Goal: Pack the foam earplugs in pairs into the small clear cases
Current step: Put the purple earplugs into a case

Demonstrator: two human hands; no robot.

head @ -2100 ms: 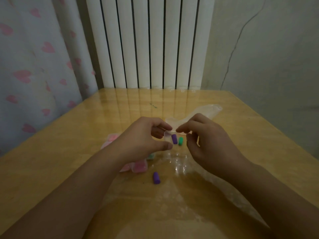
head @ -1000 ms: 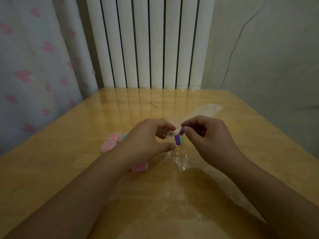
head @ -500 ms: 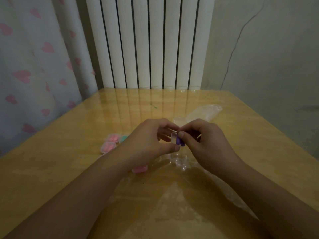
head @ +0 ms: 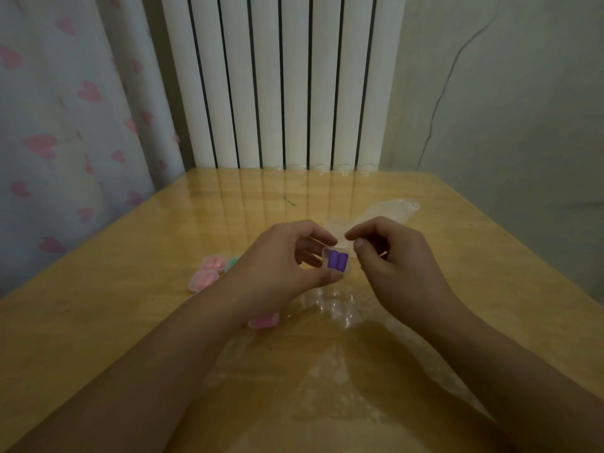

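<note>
Head view: purple earplugs [head: 337, 260] paired, encased.

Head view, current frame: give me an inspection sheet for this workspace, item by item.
Surface: glossy wooden table, reflections showing.
Job's things: small clear case holding two purple earplugs side by side; filled cases with pink earplugs lie at the left; another pink one under the left forearm.
Clutter: clear plastic bags lying on the table.
Hands: left hand grips the case between thumb and fingers; right hand curled beside it, holding nothing visible.
Cables: nothing seen.
Surroundings: white radiator, heart-print curtain, cracked wall.
</note>
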